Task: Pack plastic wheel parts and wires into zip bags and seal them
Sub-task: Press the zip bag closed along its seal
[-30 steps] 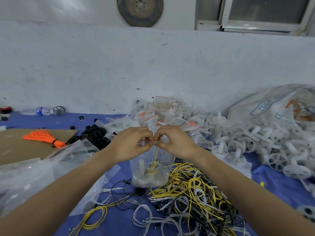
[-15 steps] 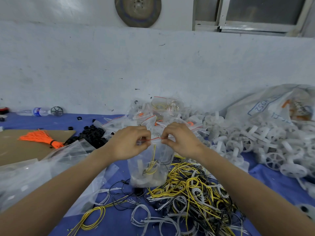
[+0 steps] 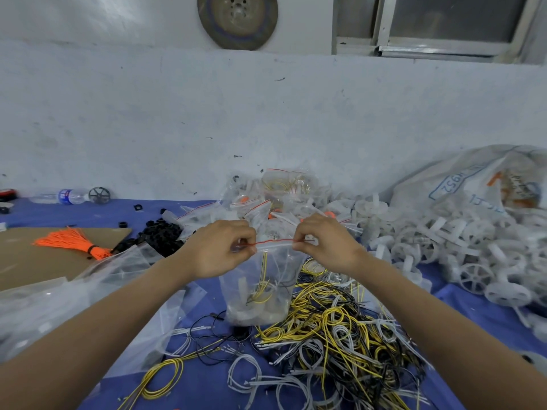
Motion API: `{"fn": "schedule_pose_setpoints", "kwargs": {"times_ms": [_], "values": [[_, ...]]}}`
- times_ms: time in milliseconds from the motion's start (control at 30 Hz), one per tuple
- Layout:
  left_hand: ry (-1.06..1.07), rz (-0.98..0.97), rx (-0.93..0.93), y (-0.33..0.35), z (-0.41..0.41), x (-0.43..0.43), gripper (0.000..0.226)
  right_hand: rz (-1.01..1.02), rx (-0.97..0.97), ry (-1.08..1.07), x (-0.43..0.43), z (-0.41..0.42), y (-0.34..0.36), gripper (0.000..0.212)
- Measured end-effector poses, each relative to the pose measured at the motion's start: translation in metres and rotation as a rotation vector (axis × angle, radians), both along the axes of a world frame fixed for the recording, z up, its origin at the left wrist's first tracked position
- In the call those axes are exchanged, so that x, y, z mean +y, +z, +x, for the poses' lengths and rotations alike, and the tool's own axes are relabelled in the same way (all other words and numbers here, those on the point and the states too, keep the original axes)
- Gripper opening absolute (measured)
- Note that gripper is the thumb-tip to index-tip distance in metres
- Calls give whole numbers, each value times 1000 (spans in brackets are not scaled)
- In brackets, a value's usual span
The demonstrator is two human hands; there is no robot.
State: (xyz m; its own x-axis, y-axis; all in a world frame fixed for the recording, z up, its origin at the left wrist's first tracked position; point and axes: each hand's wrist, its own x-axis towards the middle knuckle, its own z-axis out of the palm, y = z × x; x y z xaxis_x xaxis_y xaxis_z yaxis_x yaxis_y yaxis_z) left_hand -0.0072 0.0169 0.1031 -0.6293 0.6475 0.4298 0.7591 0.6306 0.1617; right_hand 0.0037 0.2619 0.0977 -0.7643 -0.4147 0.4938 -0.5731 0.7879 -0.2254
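Note:
A clear zip bag (image 3: pixel 260 288) with a red zip line stands upright at the centre of the blue table, holding white plastic parts and yellow, black and white wires. My left hand (image 3: pixel 222 250) pinches the left end of its zip strip. My right hand (image 3: pixel 322 242) pinches the right end, so the strip is stretched flat between them. A tangle of loose yellow, white and black wires (image 3: pixel 334 335) lies in front and to the right of the bag. White plastic wheel parts (image 3: pixel 461 250) are heaped at the right.
Filled zip bags (image 3: pixel 281 196) pile up behind my hands by the wall. Empty clear bags (image 3: pixel 68 291) lie at left beside an orange tie bundle (image 3: pixel 74 242) on cardboard and small black parts (image 3: pixel 159 236). A large sack (image 3: pixel 473 184) leans at right; a water bottle (image 3: pixel 63 196) lies far left.
My hands have slid apart along the red zip strip, from almost touching at its middle out to its two ends. The bag stays where it was.

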Motion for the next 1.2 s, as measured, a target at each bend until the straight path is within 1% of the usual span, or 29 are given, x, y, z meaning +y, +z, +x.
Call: {"fn": "schedule_pose_setpoints", "kwargs": {"times_ms": [133,267,400,467,500,567,633,700,733,800,833,867,900,933,967,1000,1100,1133,1200], "values": [[-12,15,0,0,0,0,21,-19,-35,-5,8,2,2,10],[-9,-16,5,0,-1,-1,21,47,-16,-48,15,1,2,14],[-49,8,15,3,-3,-12,34,136,-32,-126,23,-1,1,32],[-8,5,34,4,-6,-26,35,169,-43,-189,37,-2,-1,38],[27,29,35,4,-9,-38,35,138,-62,-228,48,-1,-1,41],[69,96,10,1,-14,-61,35,-11,-85,-315,75,2,-4,48],[22,104,-1,-1,-13,-73,33,-141,-81,-355,89,7,-4,53],[-41,81,-26,-5,-10,-67,33,-202,-113,-299,81,11,-5,51],[-61,73,-30,-8,-9,-61,32,-246,-166,-238,71,13,-7,43],[-77,52,-16,-13,-8,-45,31,-361,-363,-101,40,15,-15,17],[-83,44,-9,-15,-7,-38,32,-399,-436,-48,24,16,-20,22],[-94,40,-1,-17,-5,-31,35,-421,-448,4,9,16,-25,29],[-108,35,6,-19,-4,-27,38,-435,-416,28,-3,13,-29,28],[-121,29,15,-20,-3,-24,38,-441,-381,39,-11,9,-32,22],[-128,31,26,-21,-2,-25,39,-427,-363,28,-16,7,-32,17],[-124,36,33,-20,0,-27,41,-399,-364,10,-18,4,-32,18],[-109,57,51,-19,5,-40,55,-333,-387,6,-19,1,-31,30],[-111,65,53,-18,7,-43,55,-320,-377,21,-20,1,-31,32],[-83,109,32,-21,11,-52,48,-310,-360,24,-20,1,-32,38]]}}
